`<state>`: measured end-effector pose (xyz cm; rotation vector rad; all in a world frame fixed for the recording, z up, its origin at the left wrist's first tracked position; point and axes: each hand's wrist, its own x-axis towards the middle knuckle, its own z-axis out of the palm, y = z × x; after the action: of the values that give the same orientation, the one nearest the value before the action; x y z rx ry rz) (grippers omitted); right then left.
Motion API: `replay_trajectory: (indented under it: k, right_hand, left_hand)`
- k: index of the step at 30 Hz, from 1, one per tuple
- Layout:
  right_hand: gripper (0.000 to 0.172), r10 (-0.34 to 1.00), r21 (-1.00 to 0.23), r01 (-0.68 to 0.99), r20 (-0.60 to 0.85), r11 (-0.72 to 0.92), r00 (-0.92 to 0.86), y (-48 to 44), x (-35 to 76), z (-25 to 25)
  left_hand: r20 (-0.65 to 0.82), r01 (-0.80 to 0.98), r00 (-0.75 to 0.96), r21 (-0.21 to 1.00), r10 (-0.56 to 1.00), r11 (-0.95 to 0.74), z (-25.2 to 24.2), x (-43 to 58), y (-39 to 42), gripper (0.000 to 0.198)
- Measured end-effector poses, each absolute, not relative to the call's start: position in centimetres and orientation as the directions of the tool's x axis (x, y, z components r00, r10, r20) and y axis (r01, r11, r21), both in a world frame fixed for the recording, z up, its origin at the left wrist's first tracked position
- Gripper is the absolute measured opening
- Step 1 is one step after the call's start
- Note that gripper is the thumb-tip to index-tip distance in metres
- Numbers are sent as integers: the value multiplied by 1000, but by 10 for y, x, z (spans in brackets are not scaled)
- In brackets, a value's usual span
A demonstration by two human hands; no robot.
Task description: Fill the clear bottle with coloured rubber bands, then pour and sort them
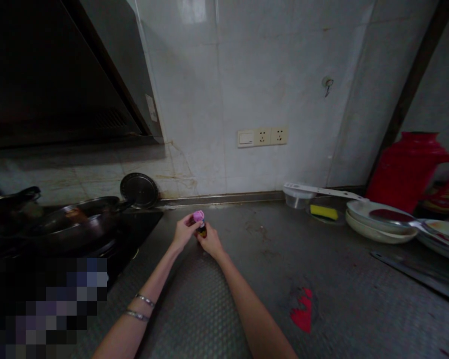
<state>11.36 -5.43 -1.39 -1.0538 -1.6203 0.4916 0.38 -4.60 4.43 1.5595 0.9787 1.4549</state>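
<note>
A small dark bottle (pixel 202 230) with a pink cap (pixel 198 216) stands on the metal counter (pixel 269 269) in front of me. My left hand (pixel 183 230) pinches the pink cap with its fingertips. My right hand (pixel 209 242) is wrapped round the bottle's body from the right and below. Two bangles sit on my left wrist.
A dark wok (pixel 75 222) and a round lid (pixel 139 190) stand at the left on the stove. At the right are stacked white plates (pixel 377 222), a yellow sponge (pixel 324 212), a plastic tub (pixel 297 197) and a red jug (pixel 407 169). A red mark (pixel 302 310) lies on the counter.
</note>
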Motion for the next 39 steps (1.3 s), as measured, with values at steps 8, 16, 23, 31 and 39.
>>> replay_trajectory:
  k: [8,16,23,31,39]
  right_hand:
    - [27,823,-751,393,567,530,-27,-56,115,-13]
    - [29,830,-756,394,558,522,-29,-56,114,-14]
    - [31,821,-744,412,571,526,-17,-55,114,-15]
    - [33,821,-747,406,571,526,-12,-55,114,-14]
    - [39,802,-720,420,597,553,-35,-52,114,-17]
  left_hand:
    - [430,51,27,901,903,-431,42,5,-46,45]
    - [442,81,16,893,897,-442,44,6,-47,42]
    - [408,49,4,912,913,-408,45,9,-49,42]
    - [429,37,-27,903,903,-427,53,12,-58,33]
    - [454,66,-153,891,878,-450,44,16,-53,33]
